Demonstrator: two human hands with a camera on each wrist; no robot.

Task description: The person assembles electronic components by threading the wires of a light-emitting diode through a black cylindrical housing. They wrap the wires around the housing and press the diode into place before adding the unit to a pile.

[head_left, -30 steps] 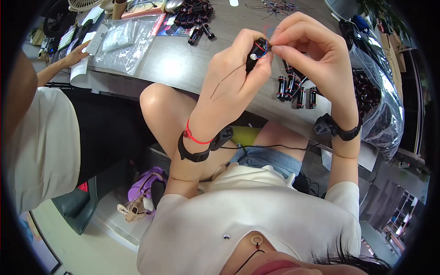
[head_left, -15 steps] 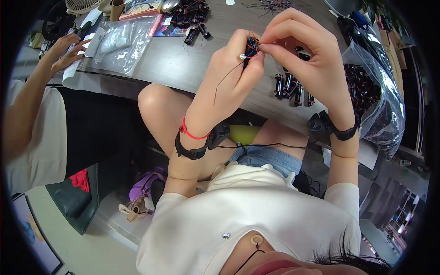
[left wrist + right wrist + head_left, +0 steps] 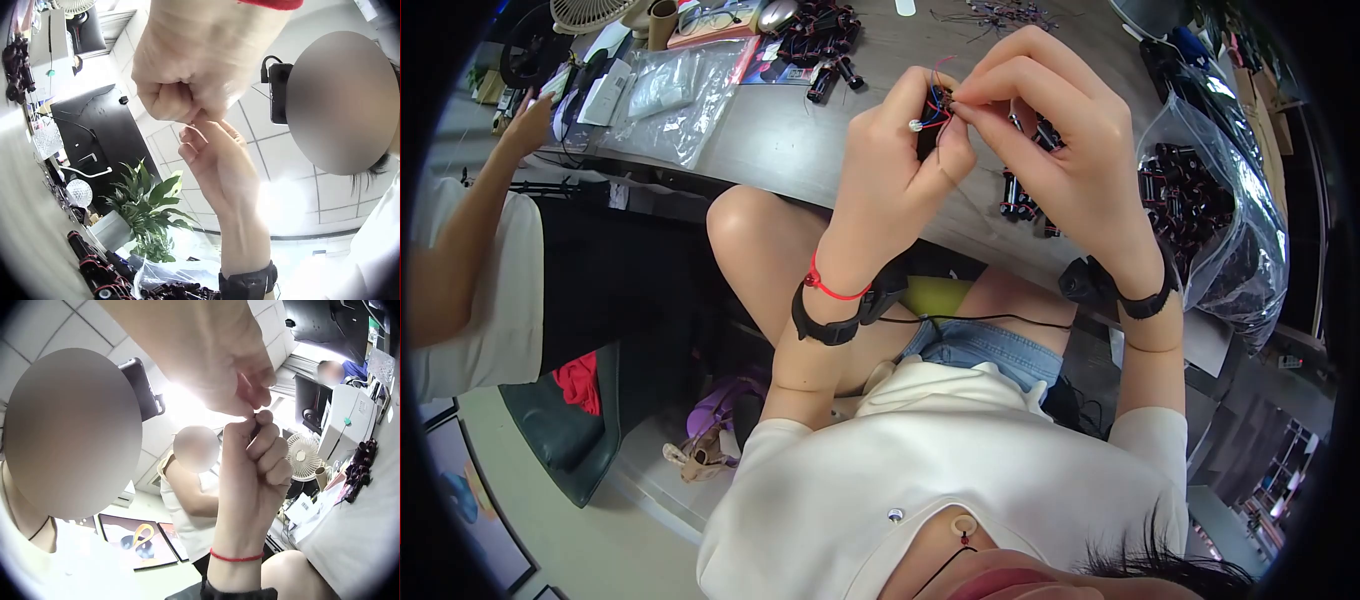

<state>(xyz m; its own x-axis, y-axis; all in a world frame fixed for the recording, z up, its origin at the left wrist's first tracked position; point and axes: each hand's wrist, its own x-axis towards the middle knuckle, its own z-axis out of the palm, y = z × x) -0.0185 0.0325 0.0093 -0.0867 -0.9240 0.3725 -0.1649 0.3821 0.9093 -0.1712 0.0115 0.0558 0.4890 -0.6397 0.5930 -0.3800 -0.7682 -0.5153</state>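
In the head view my left hand [image 3: 888,170] grips a small black cylindrical part [image 3: 926,142] between curled fingers and thumb. Thin red and blue wires [image 3: 941,106] come out of its top, and a small white-tipped piece [image 3: 915,126] sticks out at the side. My right hand [image 3: 1075,135] meets it from the right, thumb and forefinger pinching a thin wire at the part's upper end. Both wrist views show the fingertips of the two hands close together, with the part mostly hidden inside the left fist [image 3: 181,81].
Several black cylinders with red wires [image 3: 1018,195] lie on the table [image 3: 770,135] beneath my right hand. A clear bag [image 3: 1240,270] full of similar parts stands to the right. More lie in a pile [image 3: 815,45] at the back. Another person's arm [image 3: 485,200] is at the left, beside a plastic bag [image 3: 690,110].
Both my hands have shifted slightly left, still together at the part. The dark wire across the back of my left hand no longer shows. The other person's hand has moved off the white box.
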